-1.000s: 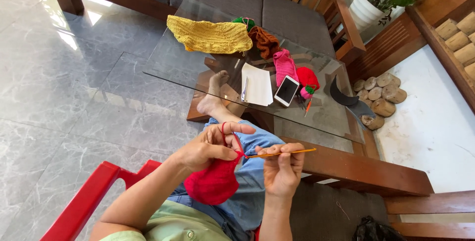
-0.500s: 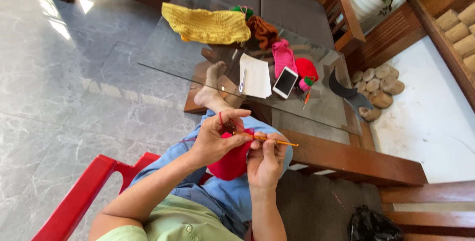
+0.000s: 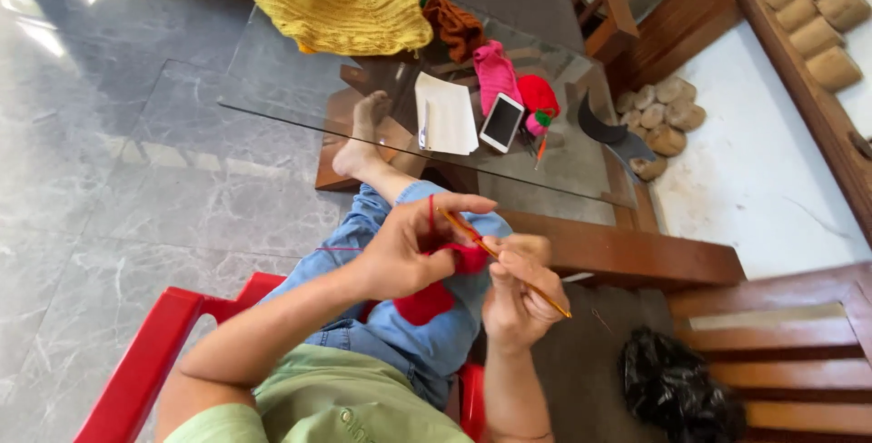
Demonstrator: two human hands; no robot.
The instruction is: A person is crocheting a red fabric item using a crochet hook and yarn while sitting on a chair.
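Head view: right hand (image 3: 516, 298) fingers pinch the crochet hook (image 3: 504, 261), now angled up-left into the red crochet piece (image 3: 436, 284) gripped by the left hand (image 3: 409, 248) — hands drawn closer over the lap, yarn strand (image 3: 431, 216) raised — stitching underway.

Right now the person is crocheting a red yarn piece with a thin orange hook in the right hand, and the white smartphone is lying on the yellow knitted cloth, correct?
Not quite. In the head view the white smartphone lies on the glass tabletop beside a white paper sheet, apart from the yellow knitted cloth. The rest holds: the right hand holds the thin orange hook at the red yarn piece.
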